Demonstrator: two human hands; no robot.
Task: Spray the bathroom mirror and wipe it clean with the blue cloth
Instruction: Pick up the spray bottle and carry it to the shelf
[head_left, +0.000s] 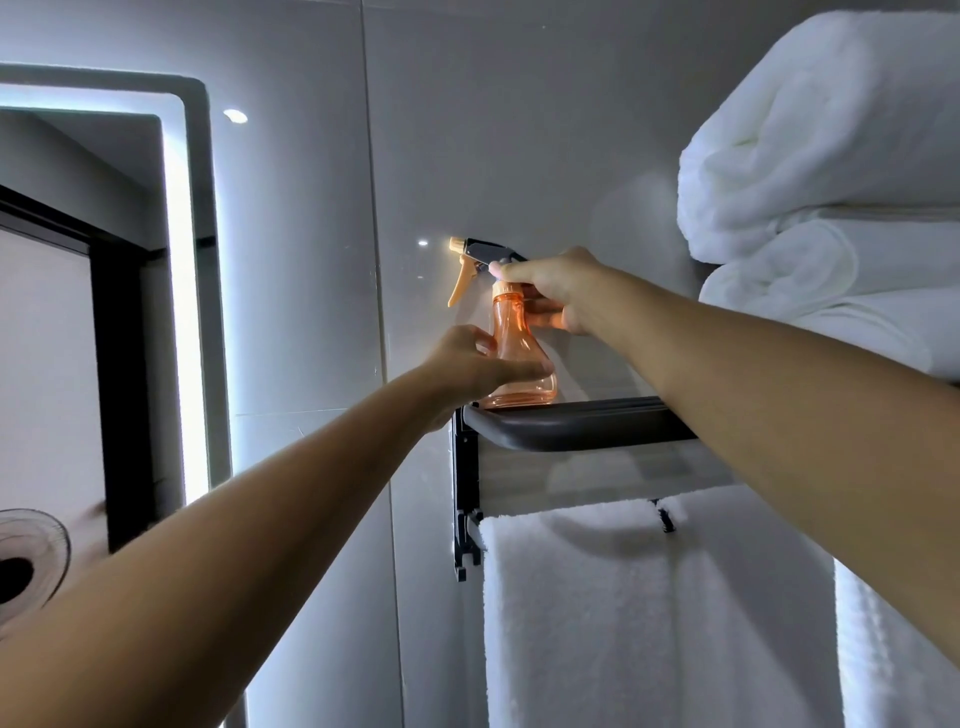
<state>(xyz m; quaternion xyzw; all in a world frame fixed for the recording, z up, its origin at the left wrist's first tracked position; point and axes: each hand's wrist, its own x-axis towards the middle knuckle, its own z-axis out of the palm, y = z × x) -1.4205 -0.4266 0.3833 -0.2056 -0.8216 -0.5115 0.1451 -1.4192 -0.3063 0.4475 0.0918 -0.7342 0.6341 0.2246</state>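
An orange see-through spray bottle (511, 332) with a black and tan trigger head stands upright at the left end of a dark wall shelf (571, 426). My right hand (556, 291) is wrapped around its neck just under the trigger head. My left hand (478, 364) cups the lower body of the bottle from the left. The mirror (78, 322), edged with a glowing white strip, hangs on the wall at the left. No blue cloth is in sight.
Rolled white towels (831, 182) are stacked on the shelf at the upper right. Another white towel (597, 613) hangs from the rail below the shelf. Grey glossy wall tiles lie behind. A fan shows reflected in the mirror's lower left.
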